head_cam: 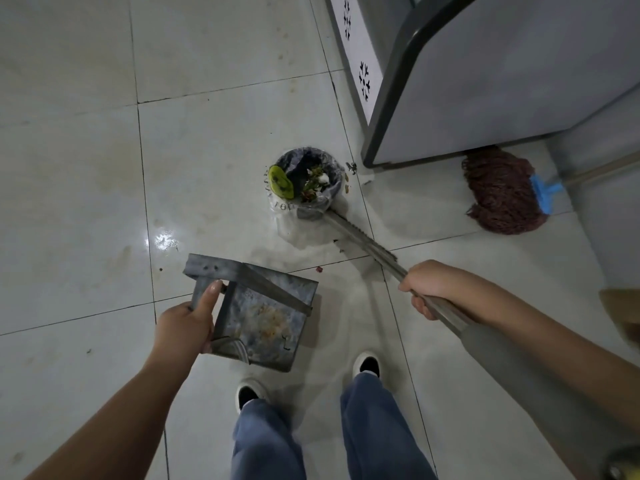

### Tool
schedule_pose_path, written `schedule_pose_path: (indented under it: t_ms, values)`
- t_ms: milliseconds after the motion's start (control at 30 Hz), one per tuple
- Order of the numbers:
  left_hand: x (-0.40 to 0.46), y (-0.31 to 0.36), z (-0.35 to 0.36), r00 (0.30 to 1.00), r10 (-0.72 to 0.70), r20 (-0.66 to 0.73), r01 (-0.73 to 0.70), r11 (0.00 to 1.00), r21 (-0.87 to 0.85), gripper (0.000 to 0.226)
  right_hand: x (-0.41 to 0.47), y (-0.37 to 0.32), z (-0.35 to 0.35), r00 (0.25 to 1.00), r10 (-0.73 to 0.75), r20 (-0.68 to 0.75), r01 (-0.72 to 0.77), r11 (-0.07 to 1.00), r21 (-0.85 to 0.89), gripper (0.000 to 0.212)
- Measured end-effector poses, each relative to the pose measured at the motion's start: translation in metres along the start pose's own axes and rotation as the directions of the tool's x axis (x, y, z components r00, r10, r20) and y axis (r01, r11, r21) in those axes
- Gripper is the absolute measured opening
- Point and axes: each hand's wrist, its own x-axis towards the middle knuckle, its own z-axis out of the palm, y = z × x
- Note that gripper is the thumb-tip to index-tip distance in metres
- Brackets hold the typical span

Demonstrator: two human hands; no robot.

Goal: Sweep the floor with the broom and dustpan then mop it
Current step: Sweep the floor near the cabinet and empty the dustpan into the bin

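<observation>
Head view: left hand (188, 318) grips dustpan (263, 317) handle.

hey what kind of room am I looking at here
Probably a home kitchen: a tiled floor, a fridge-like grey appliance, a small trash bin holding food scraps, and a mop beside it.

My left hand (187, 320) grips the metal dustpan (263, 317) by its handle. My right hand (427, 289) holds the broom (360, 239), whose head, I think, touches the trash bin (304, 185). The mop (502, 194) lies near.
</observation>
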Motion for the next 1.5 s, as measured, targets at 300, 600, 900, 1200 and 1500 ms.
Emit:
schedule_pose_path:
  t_ms: [300, 600, 900, 1200, 1500]
  values:
    - [-0.002, 0.001, 0.010, 0.998, 0.033, 0.049, -0.032, 0.999, -0.011, 0.064, 0.002, 0.015, -0.028, 0.997, -0.049, -0.054, 0.055, 0.992, 0.113, 0.005]
    - [0.023, -0.004, 0.036, 0.994, 0.047, 0.094, -0.055, 0.995, 0.088, 0.060, 0.076, 0.017, -0.042, 0.949, -0.229, -0.214, 0.245, 0.968, 0.048, 0.019]
    - [0.056, -0.036, 0.056, 0.988, 0.080, 0.134, -0.093, 0.991, 0.093, 0.061, 0.150, -0.036, 0.029, 0.937, -0.268, -0.222, 0.267, 0.963, -0.038, 0.041]
    - [0.052, -0.050, 0.053, 0.974, 0.017, 0.224, -0.054, 0.985, 0.162, 0.052, 0.086, 0.022, 0.036, 0.992, -0.101, -0.070, 0.086, 0.977, -0.195, 0.026]
    - [0.037, -0.064, 0.026, 0.981, -0.051, 0.189, 0.030, 0.994, 0.109, 0.058, 0.043, 0.029, -0.006, 0.986, -0.082, -0.149, 0.111, 0.973, 0.202, 0.019]
